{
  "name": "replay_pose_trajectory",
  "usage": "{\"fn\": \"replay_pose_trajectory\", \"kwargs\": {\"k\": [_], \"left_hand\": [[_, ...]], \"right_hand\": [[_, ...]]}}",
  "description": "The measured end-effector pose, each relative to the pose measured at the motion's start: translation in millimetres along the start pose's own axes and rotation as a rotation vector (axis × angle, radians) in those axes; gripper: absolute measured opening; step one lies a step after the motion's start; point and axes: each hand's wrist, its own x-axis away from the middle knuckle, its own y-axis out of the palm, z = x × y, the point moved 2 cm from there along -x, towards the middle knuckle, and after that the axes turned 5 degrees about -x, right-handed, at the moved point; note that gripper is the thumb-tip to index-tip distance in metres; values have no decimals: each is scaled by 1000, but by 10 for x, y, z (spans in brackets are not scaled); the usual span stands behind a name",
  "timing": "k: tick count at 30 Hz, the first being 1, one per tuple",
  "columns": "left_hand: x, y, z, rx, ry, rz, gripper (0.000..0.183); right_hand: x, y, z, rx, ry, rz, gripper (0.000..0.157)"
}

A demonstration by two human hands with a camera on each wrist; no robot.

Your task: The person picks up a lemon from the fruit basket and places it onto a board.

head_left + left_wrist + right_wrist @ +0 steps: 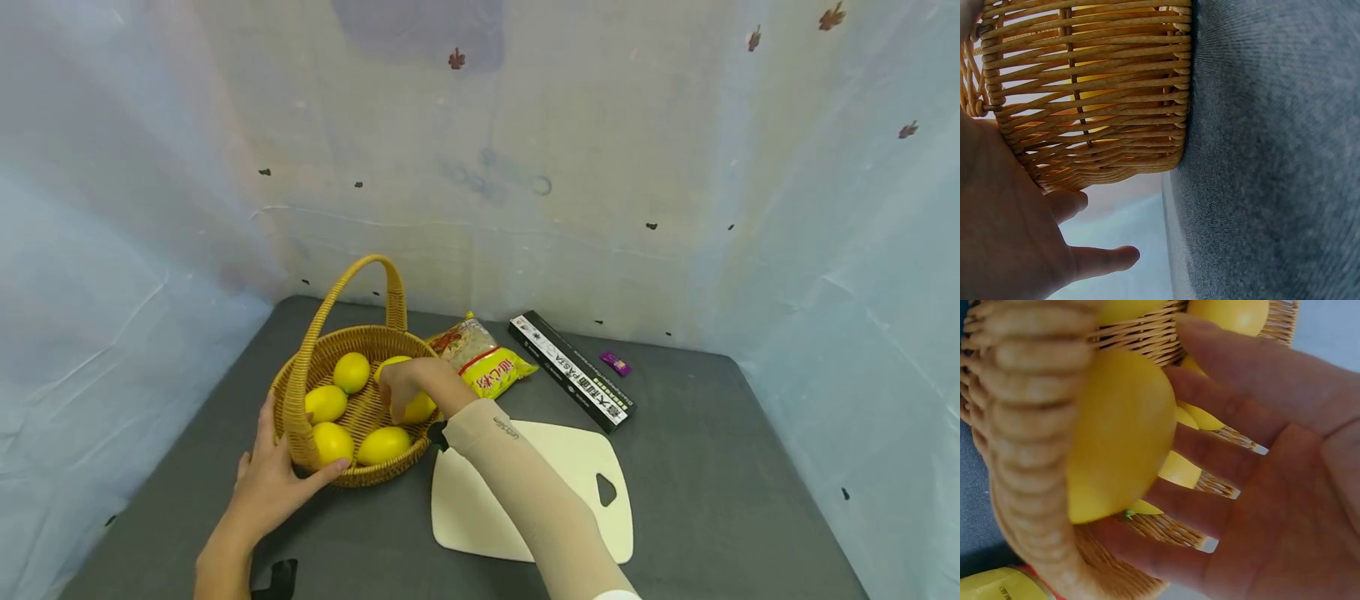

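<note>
A round, golden-brown woven wicker basket (375, 477) with a tall arched handle (298, 408) stands towards the left edge of the dark grey cloth-topped table (712, 467), with several smooth, bright yellow lemons (384, 446) lying loose inside it. The left hand (273, 483) is spread against the basket's outer wall by the handle's near end, thumb along the rim, little finger sticking out free. The right hand (416, 382) reaches down inside, fingers extended and slightly apart, the thumb away from them; their tips run behind one yellow lemon (1122, 434), so how firmly they touch it cannot be told.

That lemon looks light, firm and a little slippery; its widest middle, with thumb and fingers on opposite sides, seems the surest hold, as the tapered ends could slip. The wicker looks light and springy, likely to shift if knocked, so its rim or handle base suits a steadying hand.

Beyond the basket, towards the table's back edge, lie a yellow-and-clear plastic pasta bag (491, 367), a long black-and-white pasta box (573, 371) and a small purple packet (616, 363); a cream cutting board (585, 454) lies nearer the front edge.
</note>
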Motion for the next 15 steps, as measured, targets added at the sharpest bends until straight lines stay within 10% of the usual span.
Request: {"fn": "replay_pose_trajectory", "kwargs": {"k": [15], "left_hand": [[-7,15,-6,-11,-1,14,104]], "right_hand": [[-43,73,43,31,52,-59,37]]}}
